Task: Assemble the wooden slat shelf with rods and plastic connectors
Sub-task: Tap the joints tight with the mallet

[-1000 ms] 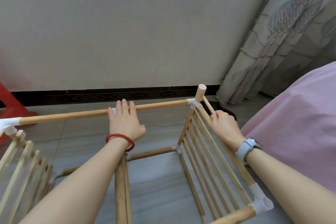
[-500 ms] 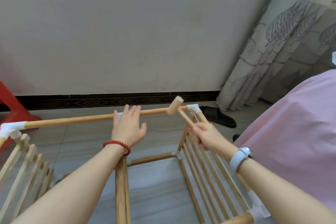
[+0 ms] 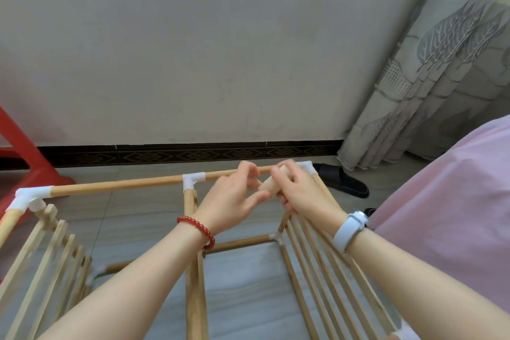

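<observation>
The part-built shelf frame of pale wooden rods and slats point(image 3: 193, 270) stands on the grey tiled floor point(image 3: 242, 298) before a plain off-white wall point(image 3: 193, 50); its long horizontal top rod of round light wood point(image 3: 118, 186) runs between a white plastic corner connector point(image 3: 30, 196) at the left end, a white plastic tee connector point(image 3: 194, 180) at the centre upright and a second white plastic corner connector point(image 3: 306, 166) at the right; slatted side panels of thin wooden strips point(image 3: 325, 270) hang below each end. Risk: the frame is braced by neither hand, so a blow on the right corner could rack the rods or unseat a joint; a loose hold on the tool could also let it drop among the slats. The right hand point(image 3: 300, 196) is curled around a small pale wooden mallet point(image 3: 269, 186), probably at its head, though blur hides the handle; the left hand point(image 3: 234, 199) meets it just beside, thumb and forefinger pinching the same piece in front of the top rod, wrists level, both forearms reaching forward over the frame.
</observation>
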`<control>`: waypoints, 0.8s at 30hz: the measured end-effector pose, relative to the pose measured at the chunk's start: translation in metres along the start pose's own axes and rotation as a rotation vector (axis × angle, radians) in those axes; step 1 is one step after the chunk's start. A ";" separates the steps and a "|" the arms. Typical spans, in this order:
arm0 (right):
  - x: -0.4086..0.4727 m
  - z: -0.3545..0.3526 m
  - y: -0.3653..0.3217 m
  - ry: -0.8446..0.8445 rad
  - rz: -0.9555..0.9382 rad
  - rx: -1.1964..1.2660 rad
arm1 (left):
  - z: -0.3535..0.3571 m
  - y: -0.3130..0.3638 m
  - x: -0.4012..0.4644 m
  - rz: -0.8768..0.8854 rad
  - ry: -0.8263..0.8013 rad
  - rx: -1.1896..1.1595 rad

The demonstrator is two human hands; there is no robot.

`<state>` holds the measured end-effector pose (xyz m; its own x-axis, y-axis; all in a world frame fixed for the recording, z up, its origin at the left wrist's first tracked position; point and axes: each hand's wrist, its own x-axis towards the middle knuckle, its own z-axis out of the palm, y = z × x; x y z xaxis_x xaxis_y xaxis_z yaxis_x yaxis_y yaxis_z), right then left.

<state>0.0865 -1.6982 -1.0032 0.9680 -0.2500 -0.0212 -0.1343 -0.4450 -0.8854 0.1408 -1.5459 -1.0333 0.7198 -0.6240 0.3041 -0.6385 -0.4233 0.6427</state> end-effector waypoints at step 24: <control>0.081 -0.080 0.014 0.720 -0.390 -0.642 | 0.006 -0.075 0.008 -0.473 0.020 0.707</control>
<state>0.1461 -1.7936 -0.9798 0.6414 -0.3506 0.6825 -0.1305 -0.9264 -0.3532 0.1929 -1.5232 -1.0836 0.9543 -0.2686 0.1309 -0.2839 -0.9517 0.1166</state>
